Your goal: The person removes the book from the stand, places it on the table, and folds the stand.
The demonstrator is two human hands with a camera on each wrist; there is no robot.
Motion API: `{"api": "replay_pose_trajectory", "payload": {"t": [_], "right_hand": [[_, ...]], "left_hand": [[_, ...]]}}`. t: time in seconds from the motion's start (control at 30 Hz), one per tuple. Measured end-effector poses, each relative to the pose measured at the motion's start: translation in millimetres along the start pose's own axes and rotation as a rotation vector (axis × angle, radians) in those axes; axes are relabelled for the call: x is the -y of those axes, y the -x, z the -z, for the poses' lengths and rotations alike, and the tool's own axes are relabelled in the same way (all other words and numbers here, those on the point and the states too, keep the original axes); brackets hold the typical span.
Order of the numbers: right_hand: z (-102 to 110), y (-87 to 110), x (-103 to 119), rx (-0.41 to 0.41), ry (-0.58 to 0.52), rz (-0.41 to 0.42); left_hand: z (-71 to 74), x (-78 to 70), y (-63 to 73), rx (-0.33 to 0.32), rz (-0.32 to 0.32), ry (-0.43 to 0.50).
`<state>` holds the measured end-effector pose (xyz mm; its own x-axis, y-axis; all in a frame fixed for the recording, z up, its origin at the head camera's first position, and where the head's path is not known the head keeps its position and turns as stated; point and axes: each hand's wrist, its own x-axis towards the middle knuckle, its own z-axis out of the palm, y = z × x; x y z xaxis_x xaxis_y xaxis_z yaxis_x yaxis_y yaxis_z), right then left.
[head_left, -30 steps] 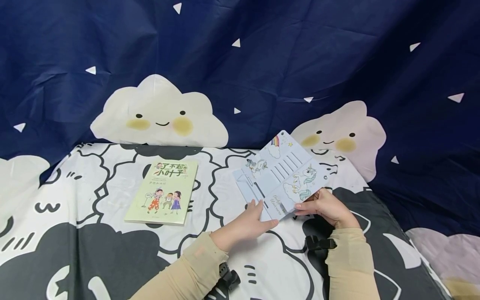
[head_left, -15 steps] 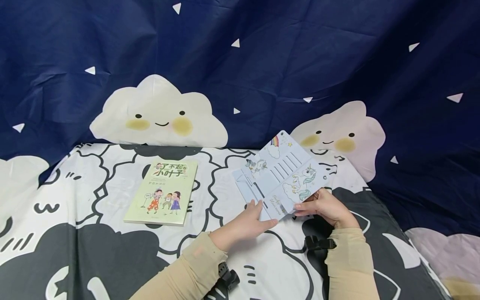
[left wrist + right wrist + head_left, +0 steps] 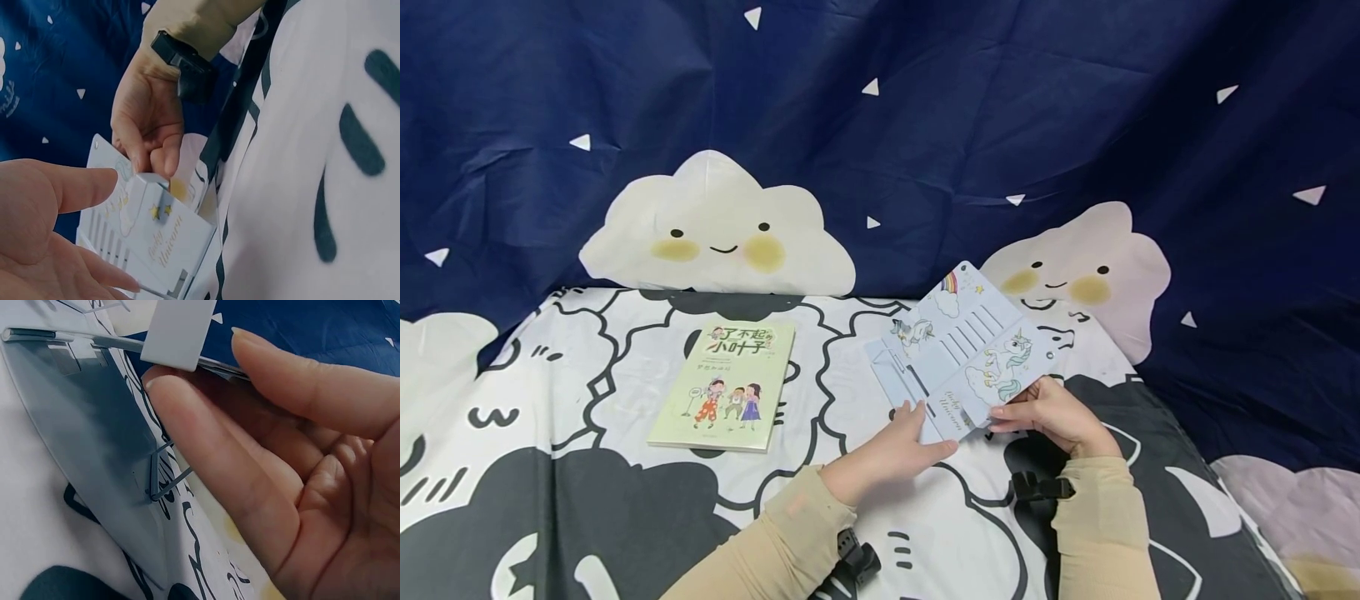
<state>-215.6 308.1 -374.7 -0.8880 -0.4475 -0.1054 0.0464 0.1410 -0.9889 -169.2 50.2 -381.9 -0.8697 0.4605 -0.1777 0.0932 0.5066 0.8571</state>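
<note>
A pale blue book stand (image 3: 953, 343) with unicorn, rainbow and slot cut-outs is tilted at the right of the head view. My right hand (image 3: 1052, 417) grips its right edge, thumb on top and fingers curled beneath. Across the near lower part rests my left hand (image 3: 891, 446), fingers and thumb spread and fairly straight. The left wrist view shows the left index finger reaching the panel (image 3: 119, 237), with the thumb apart from it. A thin wire leg (image 3: 154, 475) sticks out behind the stand in the right wrist view. Part of the right fingers is hidden under the edge.
A light green book (image 3: 724, 385) with cartoon figures lies on the white and black patterned cloth (image 3: 842, 333) to the left. Behind the surface hangs a dark blue curtain (image 3: 925, 125) with clouds and triangles.
</note>
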Motion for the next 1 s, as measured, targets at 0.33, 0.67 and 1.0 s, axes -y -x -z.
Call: {"api": "replay_pose_trajectory", "payload": {"t": [0.33, 0.67, 1.0], "right_hand": [[3.2, 0.2, -3.2, 0.013, -0.031, 0.019], [2.5, -0.1, -4.3, 0.008, -0.049, 0.02], [-2.1, -1.2, -0.6, -0.017, -0.079, 0.031]], "left_hand": [[-6.3, -4.6, 5.8, 0.02, 0.006, 0.016], [-4.5, -2.8, 4.8, 0.033, -0.023, 0.013], [-5.5, 1.9, 1.8, 0.082, -0.008, -0.17]]}}
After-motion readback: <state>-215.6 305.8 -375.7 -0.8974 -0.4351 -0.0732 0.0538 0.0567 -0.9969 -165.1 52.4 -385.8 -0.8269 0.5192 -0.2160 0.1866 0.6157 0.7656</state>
